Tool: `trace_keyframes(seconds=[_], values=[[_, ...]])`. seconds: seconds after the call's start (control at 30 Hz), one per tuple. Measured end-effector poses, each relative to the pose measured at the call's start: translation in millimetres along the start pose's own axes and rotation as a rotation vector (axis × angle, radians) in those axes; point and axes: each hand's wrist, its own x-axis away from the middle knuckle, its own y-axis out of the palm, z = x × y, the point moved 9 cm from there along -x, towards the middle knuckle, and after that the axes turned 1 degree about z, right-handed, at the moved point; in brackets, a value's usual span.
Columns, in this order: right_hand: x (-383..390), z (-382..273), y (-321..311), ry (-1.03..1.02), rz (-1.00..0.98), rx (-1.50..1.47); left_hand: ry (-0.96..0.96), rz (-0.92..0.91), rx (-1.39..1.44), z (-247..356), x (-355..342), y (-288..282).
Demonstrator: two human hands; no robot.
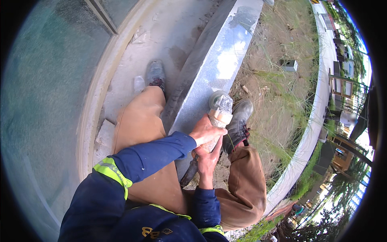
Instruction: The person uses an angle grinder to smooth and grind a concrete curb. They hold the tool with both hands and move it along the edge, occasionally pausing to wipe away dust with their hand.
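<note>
An angle grinder (221,115), dusty and pale, rests with its disc end at the right edge of a grey stone ledge (201,86). My left hand (204,130) is wrapped round the grinder's body just behind its head. Lower down, my right hand (208,160) grips the rear of the body. A dark cord or handle end (189,172) hangs below the right hand. The disc's underside is hidden. Wet, shiny patches lie on the ledge's top.
My shoes straddle the ledge, the left shoe (156,72) on dusty concrete and the right shoe (241,121) on soil with grass. A large glass pane (48,92) stands at left. A clear plastic cup (139,84) is by the left shoe. A pale curb (310,141) curves at right.
</note>
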Motion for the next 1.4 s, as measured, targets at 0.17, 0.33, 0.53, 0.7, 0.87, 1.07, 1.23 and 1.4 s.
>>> trace_keyframes(seconds=[0.17, 0.33, 0.53, 0.7, 0.87, 1.07, 1.23, 1.4], values=[[3.4, 11.6, -11.7, -0.002, 0.038, -0.018, -0.007, -0.027, -0.112, 17.1, 10.9, 8.0], [-22.8, -12.3, 22.9, -0.069, -0.027, 0.136, 0.044, 0.008, 0.083, 50.3, 2.9, -24.9], [-31.6, -16.6, 32.8, -0.081, -0.067, 0.131, 0.052, 0.062, 0.1, 56.9, -1.4, -37.0], [-10.7, 4.9, 2.2, 0.045, -0.016, -0.074, 0.061, 0.005, -0.007, 22.6, -1.6, -0.3], [-7.1, 12.1, -9.5, 0.061, 0.028, -0.071, 0.006, -0.014, -0.136, 25.6, 3.6, 9.2], [-30.7, -15.1, 32.5, -0.026, -0.064, 0.076, 0.088, 0.052, 0.088, 59.5, -2.4, -32.3], [-30.5, -17.5, 31.6, 0.029, -0.078, 0.069, 0.042, 0.033, 0.086, 64.3, 0.5, -30.6], [-9.8, 3.1, -1.5, 0.061, 0.007, -0.056, -0.003, -0.053, 0.012, 24.3, 1.1, 6.5]])
